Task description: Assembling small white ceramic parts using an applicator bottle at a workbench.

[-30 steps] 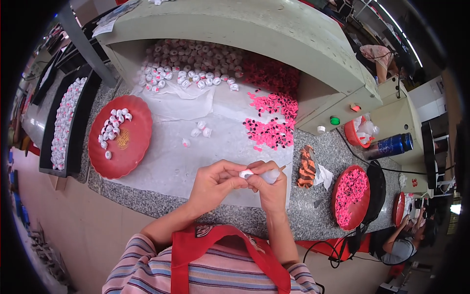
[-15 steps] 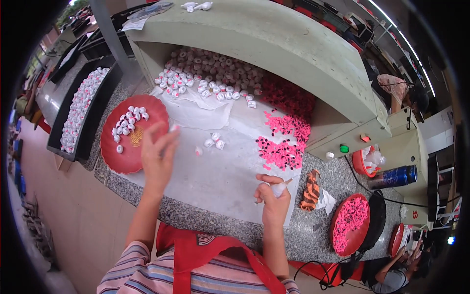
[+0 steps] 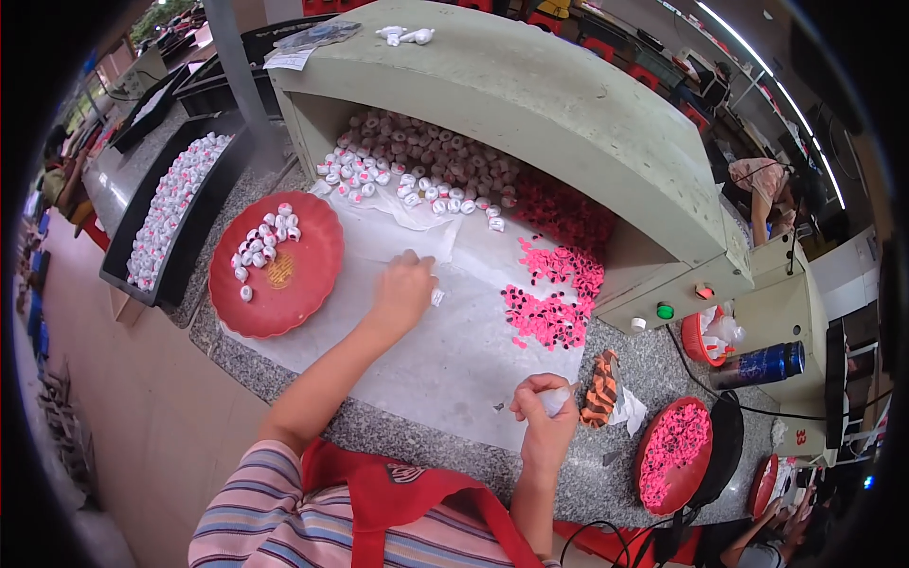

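My left hand (image 3: 405,289) is over the middle of the white paper sheet (image 3: 379,346), back upward and blurred. It covers most of the small white pieces there; one white piece (image 3: 437,297) shows beside it. Its fingertips are hidden. My right hand (image 3: 546,421), near the sheet's right edge, is closed around a small translucent white squeeze bottle (image 3: 554,401) with a thin tip. Several round white pieces with dark and pink marks (image 3: 260,251) lie in a red scalloped plate (image 3: 312,293) at the left. Small pink pieces with black spots (image 3: 549,312) are spread on the sheet's right side.
A beige arched housing (image 3: 530,95) stands over heaped white pieces (image 3: 417,147) and pink ones. Left is a black tray (image 3: 118,256) of white pieces. Right are an orange-and-black striped object (image 3: 599,390), a red dish (image 3: 696,473) and a blue can (image 3: 757,365).
My left hand has moved right, from beside the red plate to the white pieces on the sheet. My right hand has shifted slightly right and nearer me, keeping the bottle. The whole view has shifted slightly.
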The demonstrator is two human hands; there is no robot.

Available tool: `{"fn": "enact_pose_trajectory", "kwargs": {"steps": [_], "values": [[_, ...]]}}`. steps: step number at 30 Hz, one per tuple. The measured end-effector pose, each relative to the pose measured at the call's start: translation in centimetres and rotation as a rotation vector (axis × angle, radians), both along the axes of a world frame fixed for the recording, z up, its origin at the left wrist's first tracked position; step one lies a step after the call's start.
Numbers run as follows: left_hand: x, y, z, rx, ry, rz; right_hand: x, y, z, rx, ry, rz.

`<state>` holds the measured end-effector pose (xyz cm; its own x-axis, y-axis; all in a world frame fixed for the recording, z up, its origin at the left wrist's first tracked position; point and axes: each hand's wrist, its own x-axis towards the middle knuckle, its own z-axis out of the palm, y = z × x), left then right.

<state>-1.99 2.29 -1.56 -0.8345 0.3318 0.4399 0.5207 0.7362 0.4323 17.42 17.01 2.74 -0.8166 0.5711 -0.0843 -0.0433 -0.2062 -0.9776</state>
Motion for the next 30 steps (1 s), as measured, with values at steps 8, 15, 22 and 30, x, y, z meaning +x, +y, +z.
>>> {"fn": "enact_pose_trajectory", "kwargs": {"steps": [8, 15, 22, 30], "values": [[2.7, 0.8, 1.7, 0.874, -0.937, -0.316, 1.1, 0.6, 0.1, 0.126, 0.01, -0.006], [10.1, 1.9, 7.0, 1.348, -1.484, -0.494, 1.6, -0.5, 4.3, 0.112, 0.048, -0.043], [11.2, 2.4, 6.3, 1.099, -0.841, -0.64, 3.6, -1.9, 4.4, 0.809, 0.214, -0.213], [11.4, 2.0, 6.5, 1.068, -0.806, -0.644, 2.9, -1.4, 4.3, 0.918, 0.317, -0.169]]}}
